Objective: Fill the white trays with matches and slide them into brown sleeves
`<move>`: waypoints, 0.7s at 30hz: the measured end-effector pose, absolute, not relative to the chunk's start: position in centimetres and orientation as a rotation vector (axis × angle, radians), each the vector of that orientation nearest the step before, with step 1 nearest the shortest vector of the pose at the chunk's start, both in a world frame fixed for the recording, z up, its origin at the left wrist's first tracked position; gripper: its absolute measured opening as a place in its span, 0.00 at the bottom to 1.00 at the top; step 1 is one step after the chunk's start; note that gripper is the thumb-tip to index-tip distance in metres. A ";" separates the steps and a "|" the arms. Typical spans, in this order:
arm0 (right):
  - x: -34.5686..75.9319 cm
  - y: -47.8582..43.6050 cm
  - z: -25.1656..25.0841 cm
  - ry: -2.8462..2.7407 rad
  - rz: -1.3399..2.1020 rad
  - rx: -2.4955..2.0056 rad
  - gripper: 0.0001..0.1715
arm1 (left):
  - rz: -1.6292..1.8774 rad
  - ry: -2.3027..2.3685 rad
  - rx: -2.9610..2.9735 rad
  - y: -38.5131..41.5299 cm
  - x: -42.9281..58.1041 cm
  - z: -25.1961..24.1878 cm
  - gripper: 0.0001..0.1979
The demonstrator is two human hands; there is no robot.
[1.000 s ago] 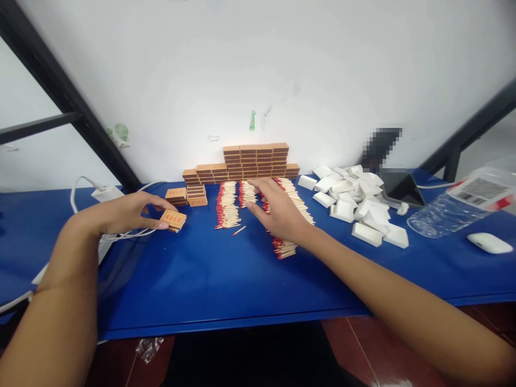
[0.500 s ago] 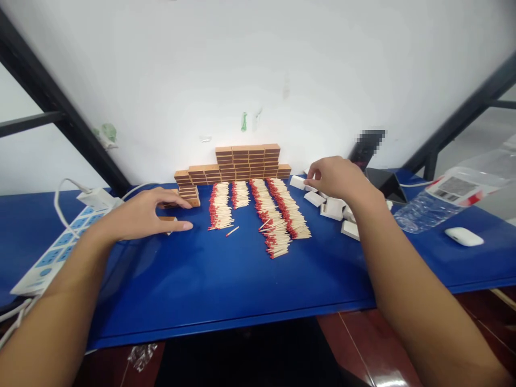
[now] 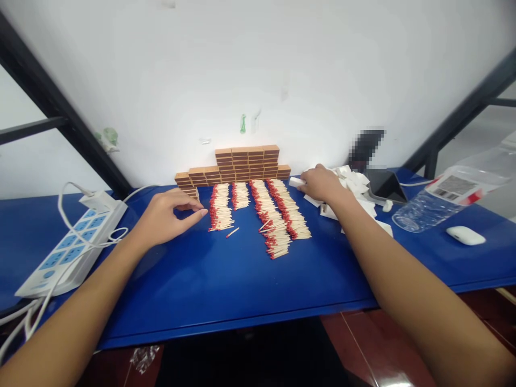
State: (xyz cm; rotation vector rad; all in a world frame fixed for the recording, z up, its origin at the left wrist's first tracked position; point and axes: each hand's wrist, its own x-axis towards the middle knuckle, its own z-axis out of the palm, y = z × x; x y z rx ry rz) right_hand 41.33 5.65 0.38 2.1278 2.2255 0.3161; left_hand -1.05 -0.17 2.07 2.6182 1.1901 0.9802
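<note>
Several rows of red-tipped matches [image 3: 266,212] lie on the blue table [image 3: 226,279], with one loose match [image 3: 233,232] in front of them. A wall of stacked brown matchboxes [image 3: 245,164] stands behind them. My left hand [image 3: 167,217] rests palm down beside the leftmost row, its fingers stretched towards the matches; it hides a short stack of matchboxes [image 3: 190,189] in part. My right hand [image 3: 320,184] is curled over the heap of white inner trays [image 3: 363,188], its fingers closed on one white tray [image 3: 296,181] at the heap's left edge.
A white and blue power strip [image 3: 68,247] with cables lies at the left. At the right are a phone on a stand [image 3: 385,183], a lying plastic bottle [image 3: 435,207] and a small white case [image 3: 465,235]. Black frame struts rise on both sides.
My right hand left the matches and went right to the white trays, closing on one. My left hand set the orange matchbox down and slid right towards the matches.
</note>
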 end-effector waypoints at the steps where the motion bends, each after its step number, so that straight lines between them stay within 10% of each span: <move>1: 41.4 5.6 0.4 2.221 0.316 2.139 0.17 | 0.994 1.204 2.609 -0.2 -1.1 2.2 0.10; 11: 39.4 3.6 2.4 2.694 0.545 2.166 0.15 | 1.128 1.210 2.606 -1.0 -0.3 2.1 0.12; 21: 26.9 -3.1 0.6 3.292 0.712 1.188 0.19 | 1.127 1.113 2.410 -3.1 2.9 1.0 0.17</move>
